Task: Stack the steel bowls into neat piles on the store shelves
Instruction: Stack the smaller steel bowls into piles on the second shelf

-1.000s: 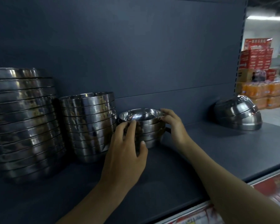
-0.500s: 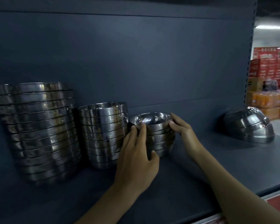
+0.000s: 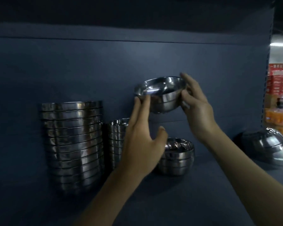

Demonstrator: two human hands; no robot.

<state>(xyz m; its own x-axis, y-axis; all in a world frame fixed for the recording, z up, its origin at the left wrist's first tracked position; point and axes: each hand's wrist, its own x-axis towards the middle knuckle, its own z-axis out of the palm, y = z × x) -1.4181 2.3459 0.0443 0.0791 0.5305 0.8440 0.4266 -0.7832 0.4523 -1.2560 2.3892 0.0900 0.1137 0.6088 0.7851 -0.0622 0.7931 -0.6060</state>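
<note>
My right hand [image 3: 198, 108] grips the tilted nested bowls [image 3: 162, 98] in the air above the short pile [image 3: 176, 155]. My left hand [image 3: 142, 144], fingers straight, only touches their side. I judge the slick steel could slip and topple the middle pile [image 3: 117, 136].

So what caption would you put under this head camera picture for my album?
Right hand grips lifted bowls, left hand touches them, above the short pile on a dark shelf.

Open shelf [image 3: 219, 170] between short pile [image 3: 178, 160] and overturned bowls [image 3: 268, 147]
</note>
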